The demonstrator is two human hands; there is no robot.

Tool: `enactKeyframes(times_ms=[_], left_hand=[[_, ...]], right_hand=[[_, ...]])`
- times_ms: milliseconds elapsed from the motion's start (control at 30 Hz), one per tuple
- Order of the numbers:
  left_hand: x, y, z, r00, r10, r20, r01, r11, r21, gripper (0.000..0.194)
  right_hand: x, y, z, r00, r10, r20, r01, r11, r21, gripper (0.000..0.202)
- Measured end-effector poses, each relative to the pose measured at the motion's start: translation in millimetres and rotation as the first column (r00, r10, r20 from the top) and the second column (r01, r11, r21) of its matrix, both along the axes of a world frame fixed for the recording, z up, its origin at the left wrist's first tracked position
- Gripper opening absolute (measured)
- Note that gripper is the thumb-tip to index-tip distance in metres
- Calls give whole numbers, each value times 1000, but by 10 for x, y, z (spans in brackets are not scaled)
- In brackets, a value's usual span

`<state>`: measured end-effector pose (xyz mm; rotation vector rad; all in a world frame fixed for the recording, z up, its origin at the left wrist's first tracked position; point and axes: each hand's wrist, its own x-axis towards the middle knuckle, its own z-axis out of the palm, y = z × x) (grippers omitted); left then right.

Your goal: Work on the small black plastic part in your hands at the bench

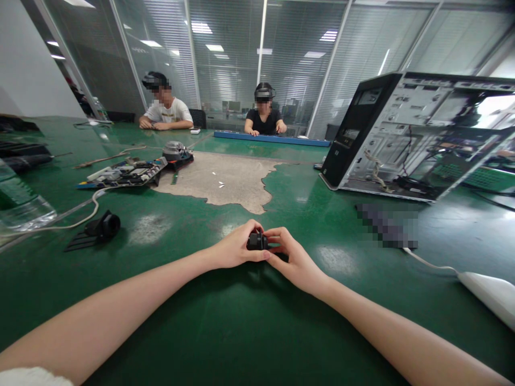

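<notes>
Between my two hands, just above the green tabletop, is a small black blocky part (255, 242) that looks like a little camera body. My left hand (233, 247) grips it from the left, thumb below and fingers curled over the top. From the other side, my right hand (295, 262) pinches its right end with thumb and fingertips. The fingers hide much of its shape. Off to the left lies another black part (107, 226), with a round lens-like opening and a flat slotted bracket.
An opened computer case (362, 134) stands at right. At left are a circuit board (124, 174), a round cooler (177, 151) and a clear bottle (24, 201). A blurred-out dark object (386, 228) is cabled to a white block (491, 295). Two people sit across the table.
</notes>
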<state>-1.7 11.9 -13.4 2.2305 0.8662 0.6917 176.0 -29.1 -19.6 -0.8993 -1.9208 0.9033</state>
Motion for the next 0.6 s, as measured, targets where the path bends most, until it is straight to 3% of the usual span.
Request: enactKeyframes(times_ms=[333, 600], left_hand=[[2, 10, 0, 1000, -2, 7, 2, 1000, 9, 48], [4, 4, 10, 1000, 1, 2, -1, 1000, 5, 47]], right_hand=[[3, -26, 7, 999, -13, 39, 10, 996, 92, 30], [0, -17, 18, 1000, -8, 16, 8, 999, 33, 26]])
